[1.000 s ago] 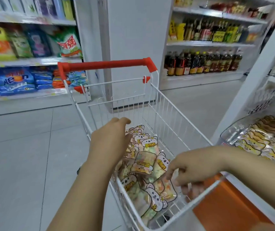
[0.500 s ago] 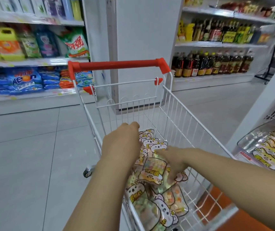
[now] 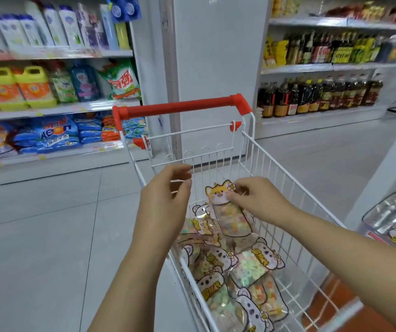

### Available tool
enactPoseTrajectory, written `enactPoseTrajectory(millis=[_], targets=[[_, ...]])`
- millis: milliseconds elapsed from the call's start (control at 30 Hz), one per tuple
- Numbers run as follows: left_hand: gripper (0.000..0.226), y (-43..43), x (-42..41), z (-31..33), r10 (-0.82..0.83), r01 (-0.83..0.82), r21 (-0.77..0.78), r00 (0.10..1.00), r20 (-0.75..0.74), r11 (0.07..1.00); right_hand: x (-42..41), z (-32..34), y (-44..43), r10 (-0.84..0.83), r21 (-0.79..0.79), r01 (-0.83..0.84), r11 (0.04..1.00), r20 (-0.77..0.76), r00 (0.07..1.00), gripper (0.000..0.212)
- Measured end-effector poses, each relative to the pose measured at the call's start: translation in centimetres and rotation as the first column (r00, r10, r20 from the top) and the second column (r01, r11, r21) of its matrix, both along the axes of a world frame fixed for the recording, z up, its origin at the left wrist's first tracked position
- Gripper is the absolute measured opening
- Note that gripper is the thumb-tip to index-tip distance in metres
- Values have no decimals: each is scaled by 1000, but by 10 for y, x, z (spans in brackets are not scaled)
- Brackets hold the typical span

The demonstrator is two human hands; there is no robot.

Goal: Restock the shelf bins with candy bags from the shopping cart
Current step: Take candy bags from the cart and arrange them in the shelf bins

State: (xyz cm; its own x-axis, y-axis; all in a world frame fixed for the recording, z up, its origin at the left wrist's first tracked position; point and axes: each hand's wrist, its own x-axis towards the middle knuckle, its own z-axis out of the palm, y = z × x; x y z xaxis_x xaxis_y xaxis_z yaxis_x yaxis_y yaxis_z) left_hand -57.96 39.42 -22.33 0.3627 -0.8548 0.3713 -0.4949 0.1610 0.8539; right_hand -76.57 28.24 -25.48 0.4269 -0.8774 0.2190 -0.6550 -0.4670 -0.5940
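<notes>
A white wire shopping cart (image 3: 285,178) with a red handle (image 3: 180,107) stands in front of me, holding several clear candy bags (image 3: 249,267) with cartoon animal tops. My right hand (image 3: 256,197) pinches the top of one candy bag with an orange fox head (image 3: 230,216) and holds it upright above the pile. My left hand (image 3: 168,202) hovers over the cart's left rim, fingers loosely curled and holding nothing. At the right edge, a clear shelf bin (image 3: 381,212) holds more bags of the same kind.
Shelves of detergent (image 3: 34,85) line the left wall, and bottles of sauce (image 3: 321,94) fill shelves at the back right. A white pillar (image 3: 218,68) rises behind the cart. Grey tiled floor (image 3: 48,236) lies open on the left. An orange shelf base (image 3: 331,307) sits under the cart's near right.
My right hand reached into the cart, took hold of the fox-head bag and lifted it upright. My left hand rose from the pile to above the cart's rim.
</notes>
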Motion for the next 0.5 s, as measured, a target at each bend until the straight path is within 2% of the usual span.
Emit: enactPoseTrajectory(millis=[67,133,233,333,367,400,433,467,500], targets=[[27,2,-2,2,-68,67,37,997,24,997,9,21,7,-77,106,46,993,315,946,31],[48,5,-5,2,-151,142,99,985,88,985,24,39,18,-95,239,-46,970,545,833,26],[67,6,-7,2,-183,165,115,968,174,980,47,57,38,-34,309,-268,913,710,703,15],[51,1,-1,-1,-71,70,7,989,126,998,60,61,38,41,292,-416,861,776,629,24],[44,-1,1,-2,-23,26,-27,996,83,999,60,58,31,16,310,-413,856,783,621,28],[37,-2,2,-2,20,-19,-49,999,31,999,61,50,20,-15,336,-371,866,759,651,27],[33,-2,3,-2,60,-62,-69,998,-24,996,60,38,7,-3,332,-295,896,669,743,23],[30,-3,3,-3,93,-100,-90,992,-83,991,57,21,-7,62,285,-220,933,475,878,18],[30,-4,3,-3,112,-129,-109,983,-147,986,56,4,-18,160,246,-206,947,196,967,23]])
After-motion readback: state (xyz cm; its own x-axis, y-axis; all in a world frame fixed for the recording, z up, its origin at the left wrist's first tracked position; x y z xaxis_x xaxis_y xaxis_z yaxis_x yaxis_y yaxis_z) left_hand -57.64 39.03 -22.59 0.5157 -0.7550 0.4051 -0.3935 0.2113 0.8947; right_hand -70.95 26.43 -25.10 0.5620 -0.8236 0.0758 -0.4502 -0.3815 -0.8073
